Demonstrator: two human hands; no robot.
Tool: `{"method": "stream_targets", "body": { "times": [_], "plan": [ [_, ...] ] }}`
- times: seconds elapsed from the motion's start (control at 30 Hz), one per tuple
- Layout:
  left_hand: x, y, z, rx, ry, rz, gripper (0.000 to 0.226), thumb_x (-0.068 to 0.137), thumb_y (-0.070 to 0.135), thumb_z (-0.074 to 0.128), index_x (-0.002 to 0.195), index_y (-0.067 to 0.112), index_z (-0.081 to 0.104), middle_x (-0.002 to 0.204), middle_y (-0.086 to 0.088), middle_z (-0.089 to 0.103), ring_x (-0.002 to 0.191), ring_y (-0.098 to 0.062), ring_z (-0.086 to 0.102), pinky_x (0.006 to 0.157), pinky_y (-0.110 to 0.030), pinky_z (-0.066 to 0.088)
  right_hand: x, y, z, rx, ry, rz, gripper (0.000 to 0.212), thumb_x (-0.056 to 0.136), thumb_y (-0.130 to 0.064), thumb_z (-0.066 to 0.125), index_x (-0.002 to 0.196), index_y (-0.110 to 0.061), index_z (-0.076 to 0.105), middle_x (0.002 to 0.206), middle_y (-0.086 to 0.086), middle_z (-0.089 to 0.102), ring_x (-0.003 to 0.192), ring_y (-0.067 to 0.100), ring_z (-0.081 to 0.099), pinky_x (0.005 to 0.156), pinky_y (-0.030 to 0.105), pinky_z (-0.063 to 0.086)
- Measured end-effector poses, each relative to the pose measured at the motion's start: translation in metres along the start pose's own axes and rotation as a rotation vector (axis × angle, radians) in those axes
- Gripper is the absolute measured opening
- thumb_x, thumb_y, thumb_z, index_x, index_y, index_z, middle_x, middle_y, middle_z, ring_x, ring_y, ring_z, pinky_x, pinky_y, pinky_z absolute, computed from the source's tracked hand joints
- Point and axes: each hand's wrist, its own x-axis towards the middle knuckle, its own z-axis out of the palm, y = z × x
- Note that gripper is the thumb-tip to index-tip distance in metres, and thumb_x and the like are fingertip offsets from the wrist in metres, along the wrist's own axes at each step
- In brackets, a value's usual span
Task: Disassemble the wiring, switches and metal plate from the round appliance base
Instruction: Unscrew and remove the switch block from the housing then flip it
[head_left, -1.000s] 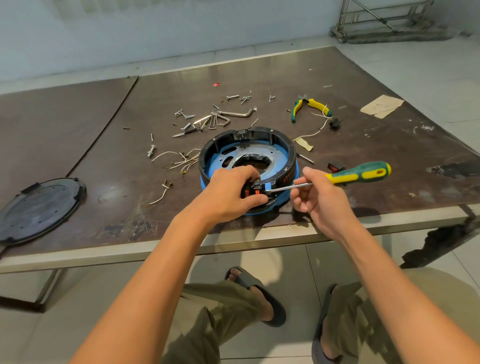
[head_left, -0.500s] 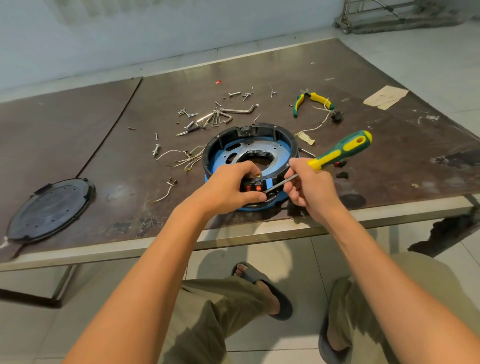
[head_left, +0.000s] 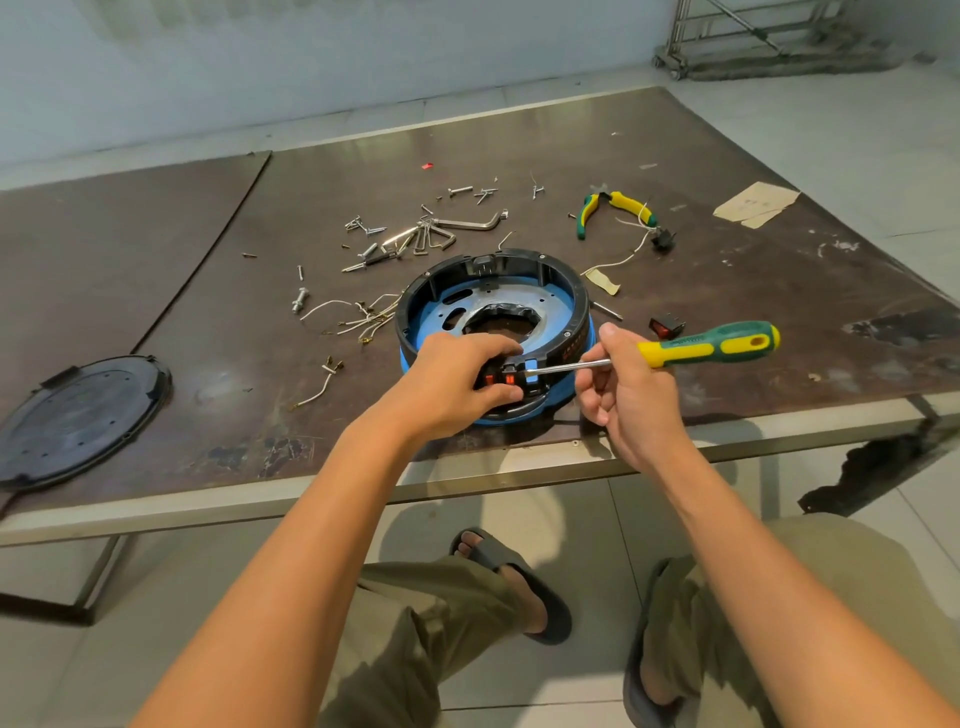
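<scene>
1. Two hands busy: left hand (head_left: 457, 379) curled round the base's (head_left: 519, 262) near rim, over the red switches (head_left: 506, 378).
2. Right hand (head_left: 631, 400) pinching a screwdriver (head_left: 706, 349), tip at the switches.
3. Base at the surface's (head_left: 779, 291) 6 o'clock edge.

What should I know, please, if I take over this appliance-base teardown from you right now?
Left hand grips the near rim of the round appliance base at the red switches.
Right hand holds the screwdriver, tip at those switches.
Done: black cover is off, at the table's left; loose wires lie left of the base; one rocker switch lies to its right.
Left: pry out the rim switches, then free the metal plate inside the base.
</scene>
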Motion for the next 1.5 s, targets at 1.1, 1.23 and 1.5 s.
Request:
{"method": "stream_targets", "body": {
  "times": [1.1,1.23,1.5],
  "plan": [
    [0.0,0.002,-0.003,-0.077,0.005,0.007,0.035,0.089,0.038,0.068,0.12,0.023,0.067,0.098,0.004,0.071,0.09,-0.013,0.064,0.084,-0.043,0.053,0.017,-0.007,-0.003,-0.027,-0.051,0.165,0.042,0.104,-0.042,0.057,0.077,-0.01,0.059,0.056,0.006,0.058,0.039,0.009,0.048,0.031,0.017,0.031],
    [0.001,0.004,-0.006,-0.085,-0.03,0.001,0.034,0.094,0.04,0.062,0.122,0.023,0.066,0.099,0.005,0.07,0.091,-0.012,0.063,0.083,-0.041,0.053,0.019,-0.006,-0.002,-0.034,-0.031,0.176,0.041,0.103,-0.043,0.058,0.079,-0.009,0.061,0.055,0.006,0.058,0.039,0.009,0.048,0.032,0.017,0.032],
    [0.001,0.005,-0.008,-0.104,-0.051,-0.034,0.033,0.097,0.036,0.058,0.126,0.022,0.065,0.109,0.006,0.069,0.101,-0.011,0.063,0.09,-0.042,0.052,-0.005,0.003,-0.012,-0.152,-0.153,-0.077,0.038,0.096,-0.053,0.061,0.077,-0.022,0.067,0.065,0.01,0.063,0.045,0.016,0.053,0.037,0.022,0.042]
  ]
}}
